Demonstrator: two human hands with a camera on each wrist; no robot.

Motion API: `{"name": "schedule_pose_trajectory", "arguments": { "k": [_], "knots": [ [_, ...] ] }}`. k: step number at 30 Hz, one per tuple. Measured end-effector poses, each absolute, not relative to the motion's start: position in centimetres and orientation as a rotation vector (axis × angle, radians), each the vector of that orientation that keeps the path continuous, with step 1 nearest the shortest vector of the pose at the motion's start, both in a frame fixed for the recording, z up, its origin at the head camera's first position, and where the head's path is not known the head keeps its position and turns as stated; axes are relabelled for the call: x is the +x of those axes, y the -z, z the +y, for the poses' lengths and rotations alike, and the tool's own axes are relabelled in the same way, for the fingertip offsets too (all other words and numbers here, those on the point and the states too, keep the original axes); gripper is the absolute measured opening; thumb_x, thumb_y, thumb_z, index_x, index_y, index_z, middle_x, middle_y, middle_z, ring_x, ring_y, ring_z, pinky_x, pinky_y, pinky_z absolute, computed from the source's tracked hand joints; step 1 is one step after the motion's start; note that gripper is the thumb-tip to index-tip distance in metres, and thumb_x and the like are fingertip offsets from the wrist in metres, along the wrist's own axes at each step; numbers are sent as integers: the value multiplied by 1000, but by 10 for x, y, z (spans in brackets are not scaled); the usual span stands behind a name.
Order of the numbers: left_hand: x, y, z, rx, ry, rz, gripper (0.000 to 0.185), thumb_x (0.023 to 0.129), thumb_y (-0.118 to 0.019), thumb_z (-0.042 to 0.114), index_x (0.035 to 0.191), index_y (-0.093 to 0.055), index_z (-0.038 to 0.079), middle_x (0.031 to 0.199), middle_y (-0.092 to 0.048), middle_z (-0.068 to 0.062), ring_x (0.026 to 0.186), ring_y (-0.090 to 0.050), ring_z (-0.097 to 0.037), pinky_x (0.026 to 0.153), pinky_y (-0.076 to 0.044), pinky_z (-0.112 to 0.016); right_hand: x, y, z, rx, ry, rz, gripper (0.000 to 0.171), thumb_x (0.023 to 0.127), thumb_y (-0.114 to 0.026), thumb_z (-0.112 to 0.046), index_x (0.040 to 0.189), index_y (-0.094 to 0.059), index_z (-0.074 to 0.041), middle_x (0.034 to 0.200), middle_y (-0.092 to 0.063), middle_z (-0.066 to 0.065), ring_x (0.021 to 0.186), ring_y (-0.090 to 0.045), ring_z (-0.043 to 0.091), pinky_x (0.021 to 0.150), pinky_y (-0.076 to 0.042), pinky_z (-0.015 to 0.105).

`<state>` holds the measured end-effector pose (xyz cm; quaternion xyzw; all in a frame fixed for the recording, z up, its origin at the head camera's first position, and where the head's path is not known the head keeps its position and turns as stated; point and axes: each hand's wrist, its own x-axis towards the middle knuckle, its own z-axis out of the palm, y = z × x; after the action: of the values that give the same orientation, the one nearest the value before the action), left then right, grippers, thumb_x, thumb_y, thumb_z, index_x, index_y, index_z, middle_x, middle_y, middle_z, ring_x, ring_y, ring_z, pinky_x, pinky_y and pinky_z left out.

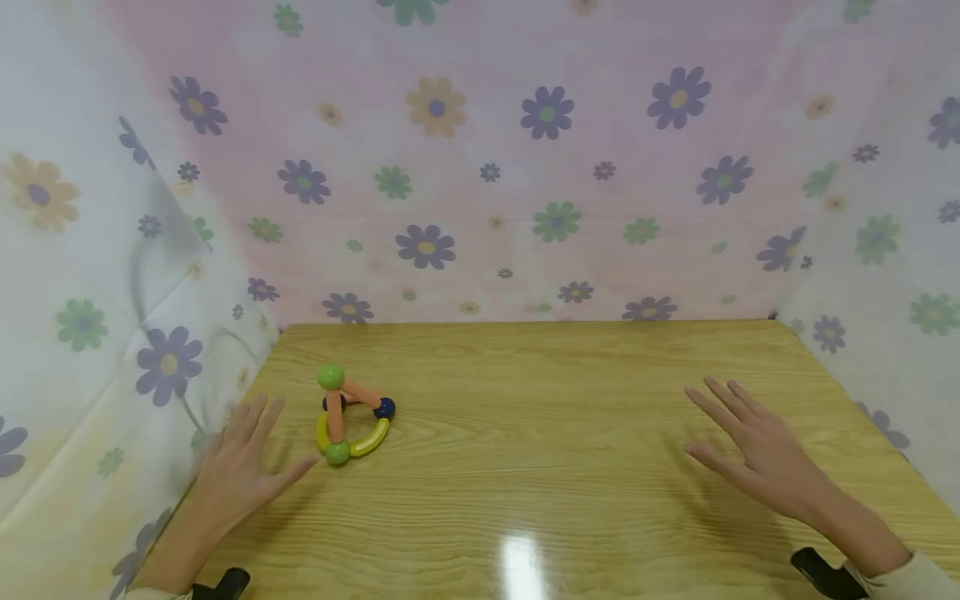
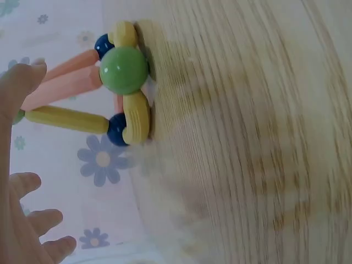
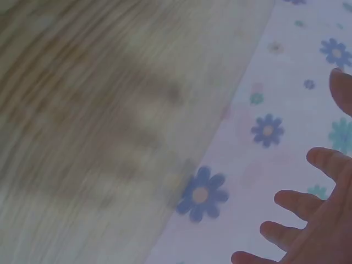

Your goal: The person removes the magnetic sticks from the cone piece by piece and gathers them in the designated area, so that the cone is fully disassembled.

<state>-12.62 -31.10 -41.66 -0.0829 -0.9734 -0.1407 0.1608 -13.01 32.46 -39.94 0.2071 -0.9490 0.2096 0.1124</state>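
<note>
A small frame of magnetic balls and rods [image 1: 335,417] stands on the left part of the table. Its upper green ball [image 1: 331,377] joins sloping rods, and curved yellow rods [image 1: 372,439] form the base with dark blue balls [image 1: 385,407] and a lower green ball [image 2: 124,70]. Just left of the frame, my left hand [image 1: 238,467] has its fingers spread, the thumb tip close to the lower green ball; whether they touch I cannot tell. Far to the right, my right hand [image 1: 765,458] holds nothing, its fingers extended above the table.
The wood-grain table [image 1: 525,467] has a bright light reflection near its front edge. Flower-patterned cloth walls [image 1: 487,208] enclose it at the back and both sides, the left one close to my left hand. Dark straps [image 1: 825,573] sit at my wrists.
</note>
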Motion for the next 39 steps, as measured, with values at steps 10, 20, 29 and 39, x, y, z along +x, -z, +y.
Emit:
{"name": "schedule_pose_trajectory", "arguments": {
  "k": [10, 20, 29, 39],
  "knots": [
    [-139, 414, -287, -117, 845, -2793, 86, 84, -66, 51, 151, -24, 17, 149, -30, -20, 130, -31, -47, 91, -30, -69, -162, 389, 253, 767, -782, -2715, 69, 87, -69, -32, 147, -35, -28, 146, -36, 10, 127, -38, 40, 85, -38, 64],
    [-153, 413, -271, -114, 1310, -2587, 71, 88, -68, 35, 146, -34, 14, 145, -38, -14, 129, -38, -36, 94, -38, -57, -194, 383, 181, 1013, -1039, -2575, 61, 87, -69, -31, 142, -43, -24, 136, -48, 2, 114, -50, 22, 83, -48, 46],
    [-169, 410, -249, -43, 1517, -2352, 50, 86, -72, 19, 131, -53, 9, 126, -55, -6, 115, -52, -17, 85, -49, -22, -217, 374, 122, 1098, -1234, -2579, 55, 88, -67, -35, 138, -48, -22, 128, -52, -1, 109, -53, 19, 82, -50, 43],
    [-175, 414, -243, 26, 1588, -2212, 41, 82, -75, 15, 119, -61, 6, 111, -60, -6, 102, -54, -10, 75, -49, -16, -237, 370, 59, 1232, -1449, -2544, 51, 90, -66, -28, 137, -49, -16, 125, -54, 7, 106, -55, 26, 79, -51, 36]
  ]
}}
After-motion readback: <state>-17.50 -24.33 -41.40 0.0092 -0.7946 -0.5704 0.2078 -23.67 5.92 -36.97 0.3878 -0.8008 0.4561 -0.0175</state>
